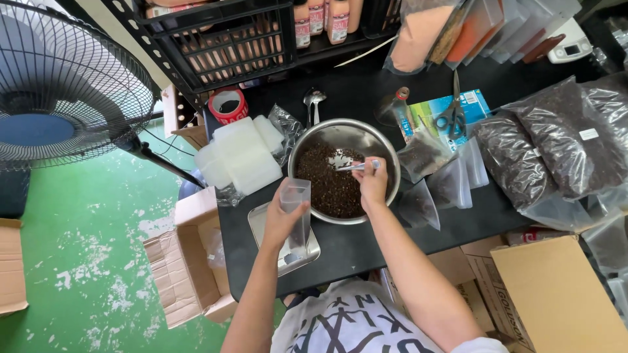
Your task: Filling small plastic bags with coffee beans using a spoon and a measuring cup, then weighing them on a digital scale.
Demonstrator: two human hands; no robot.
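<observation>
Left hand (282, 219) holds the small bag (296, 209) upright at the tabletop's near edge; right hand (371, 183) clenches the spoon (356, 166) over the bowl (386, 147) — best scoop level, pour slowly.

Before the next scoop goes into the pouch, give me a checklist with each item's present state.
1. Clear pouch held upright by the left hand: ok.
2. Pouch mouth open: cannot tell.
3. Pouch over the scale tray: ok.
4. Spoon gripped by the right hand: ok.
5. Spoon loaded with the dark grains: cannot tell.
6. Steel bowl sits fully on the black table: ok.
</observation>
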